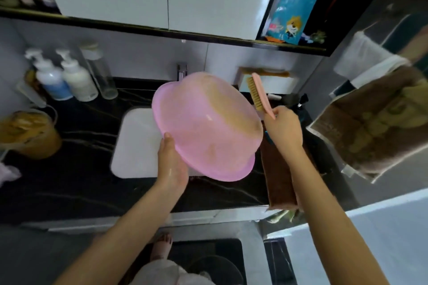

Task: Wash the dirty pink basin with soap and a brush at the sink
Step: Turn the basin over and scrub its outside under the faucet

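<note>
The pink basin (203,127) hangs tilted above the white sink (134,146), its underside turned up and to the right, with brown dirt smeared on the bottom. My left hand (172,162) grips its lower left rim. My right hand (283,127) holds the pink handle of a scrub brush (258,95), whose tan bristles face the basin's upper right edge, close beside it. Whether the bristles touch the basin is unclear. The tap (182,71) shows just behind the basin.
Two white pump bottles (67,78) and a clear tall container (102,76) stand at the counter's back left. An orange tub (27,134) sits at the left edge. A brown cloth (280,173) lies right of the sink, and towels (370,127) hang at the right.
</note>
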Tool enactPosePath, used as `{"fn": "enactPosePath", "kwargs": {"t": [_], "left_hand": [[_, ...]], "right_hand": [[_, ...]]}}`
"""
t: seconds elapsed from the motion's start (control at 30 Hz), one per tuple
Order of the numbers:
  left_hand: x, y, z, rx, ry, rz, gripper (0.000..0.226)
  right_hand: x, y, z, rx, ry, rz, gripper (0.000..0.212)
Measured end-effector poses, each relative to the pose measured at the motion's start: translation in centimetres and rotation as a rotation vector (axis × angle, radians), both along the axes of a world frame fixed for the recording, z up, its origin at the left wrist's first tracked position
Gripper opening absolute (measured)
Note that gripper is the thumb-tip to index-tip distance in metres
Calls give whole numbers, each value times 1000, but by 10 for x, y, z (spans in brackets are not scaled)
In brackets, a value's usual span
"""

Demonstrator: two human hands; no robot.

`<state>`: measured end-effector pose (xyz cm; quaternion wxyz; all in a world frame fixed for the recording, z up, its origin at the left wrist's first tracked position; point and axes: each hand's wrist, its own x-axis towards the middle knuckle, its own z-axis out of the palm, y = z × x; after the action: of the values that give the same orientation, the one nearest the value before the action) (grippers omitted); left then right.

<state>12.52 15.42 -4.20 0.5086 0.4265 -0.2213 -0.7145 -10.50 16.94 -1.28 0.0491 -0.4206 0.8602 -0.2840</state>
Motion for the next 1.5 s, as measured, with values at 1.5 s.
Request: {"fn": "enactPosePath", "kwargs": {"t": [1.5], "left_hand": [[79, -109, -126, 432, -662, -423, 51]], "right_hand": [[16, -43, -104, 339, -347, 123, 23]]}}
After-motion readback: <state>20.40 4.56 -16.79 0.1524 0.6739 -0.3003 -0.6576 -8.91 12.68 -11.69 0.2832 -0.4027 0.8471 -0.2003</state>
